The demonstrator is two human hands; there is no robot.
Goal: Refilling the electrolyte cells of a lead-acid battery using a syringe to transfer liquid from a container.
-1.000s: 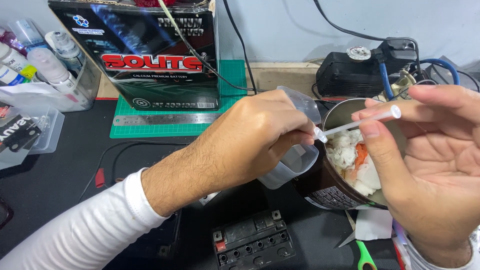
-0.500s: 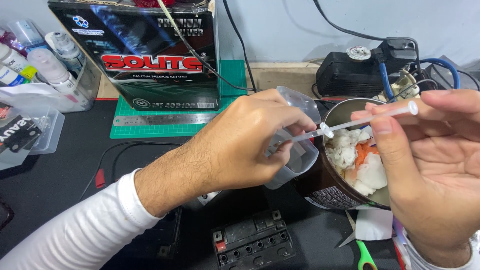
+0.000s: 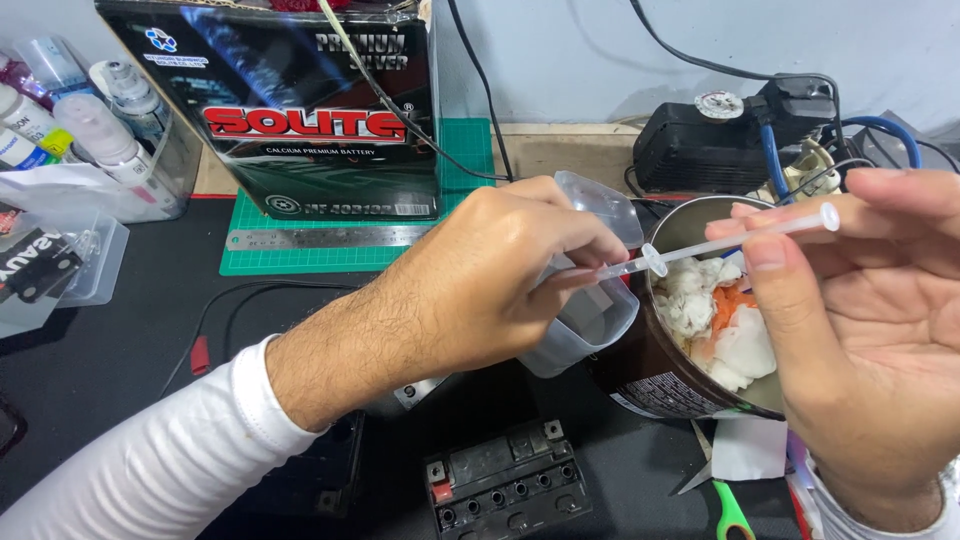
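Over the tin can (image 3: 655,385) of crumpled tissue, the left hand (image 3: 480,290) curls round a clear plastic cup (image 3: 590,310); right hand (image 3: 860,330) pinches a slim syringe (image 3: 720,240) w/ thumb & fingers, tip toward the cup. Behind: black box (image 3: 300,110), gauge unit (image 3: 720,140). Small battery (image 3: 505,490) in front.

head cam | looks down, forward | close over workbench (image 3: 120,340)

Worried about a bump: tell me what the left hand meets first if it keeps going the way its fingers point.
Likely the right hand gripping the syringe plunger; the left hand points right along the syringe, above the tin can.
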